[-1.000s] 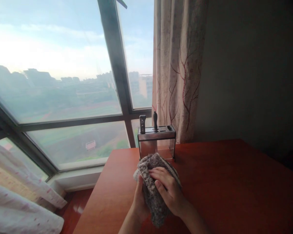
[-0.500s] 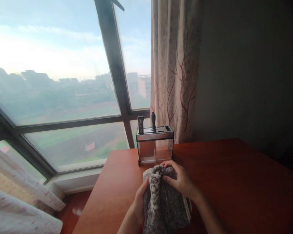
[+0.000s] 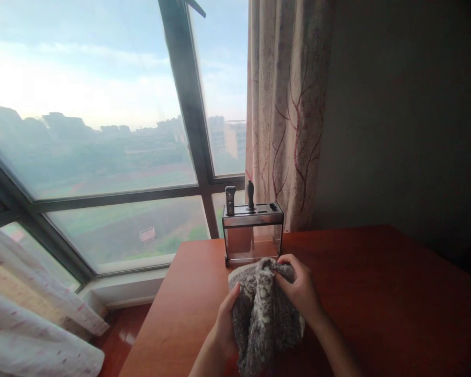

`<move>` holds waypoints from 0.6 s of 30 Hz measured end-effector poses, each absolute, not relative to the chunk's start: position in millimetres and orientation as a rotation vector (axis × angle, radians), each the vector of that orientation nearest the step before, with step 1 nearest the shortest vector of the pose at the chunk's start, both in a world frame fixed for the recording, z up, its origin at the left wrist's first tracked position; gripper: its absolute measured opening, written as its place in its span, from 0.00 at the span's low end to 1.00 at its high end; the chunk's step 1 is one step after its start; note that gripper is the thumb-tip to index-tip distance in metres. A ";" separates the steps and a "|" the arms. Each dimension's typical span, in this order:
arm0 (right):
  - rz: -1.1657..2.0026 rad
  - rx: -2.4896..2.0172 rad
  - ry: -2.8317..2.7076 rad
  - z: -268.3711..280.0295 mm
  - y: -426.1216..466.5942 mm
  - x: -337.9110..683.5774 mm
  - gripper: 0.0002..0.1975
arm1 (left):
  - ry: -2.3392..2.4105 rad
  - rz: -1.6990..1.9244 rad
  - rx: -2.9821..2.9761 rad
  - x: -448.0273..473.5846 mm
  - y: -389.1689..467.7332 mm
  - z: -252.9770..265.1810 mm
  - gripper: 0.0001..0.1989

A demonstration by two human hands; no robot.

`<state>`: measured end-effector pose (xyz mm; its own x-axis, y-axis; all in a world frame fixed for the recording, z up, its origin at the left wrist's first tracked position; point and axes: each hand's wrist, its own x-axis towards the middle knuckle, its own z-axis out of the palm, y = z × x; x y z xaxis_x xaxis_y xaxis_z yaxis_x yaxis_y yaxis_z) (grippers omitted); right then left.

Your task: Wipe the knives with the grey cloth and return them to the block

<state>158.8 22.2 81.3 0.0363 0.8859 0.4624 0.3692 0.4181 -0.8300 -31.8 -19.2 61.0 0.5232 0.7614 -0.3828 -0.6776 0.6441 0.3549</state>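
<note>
- At the far left, a pale patterned fabric [image 3: 31, 335] is cut off by the picture edge, so I cannot tell what it is.
- The left hand [image 3: 225, 327] comes up from the bottom edge with the thumb pointing up. It is closed on the left side of the grey fluffy cloth [image 3: 265, 311]; its other fingers are hidden behind the cloth.
- The cloth is bunched between the 2 hands, above the front part of the red-brown table [image 3: 377, 293]. Its lower end is cut off by the bottom edge.
- Just behind the cloth stands a knife block [image 3: 253, 233] with clear walls and 2 dark handles sticking up. What is inside is hard to see.
- The right hand [image 3: 300, 290] pinches the top of the cloth, fingers curled, with the forearm going down to the right.
- Behind it hangs a curtain [image 3: 288, 115].
</note>
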 end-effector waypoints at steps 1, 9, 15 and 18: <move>0.494 -1.183 -1.591 78.6 24.1 156.9 0.05 | 0.548 0.849 0.176 -31.3 -20.0 60.8 0.30; -0.157 -1.144 -1.722 74.0 10.3 131.6 0.12 | 0.479 0.886 0.183 -25.4 -19.3 67.1 0.31; 0.150 -0.997 -1.794 73.1 -11.0 97.1 0.11 | 0.377 0.934 0.280 -24.1 -17.7 48.8 0.30; 0.208 -0.944 -1.898 72.2 -12.2 92.4 0.15 | 0.356 1.023 0.357 -24.6 -19.3 36.1 0.27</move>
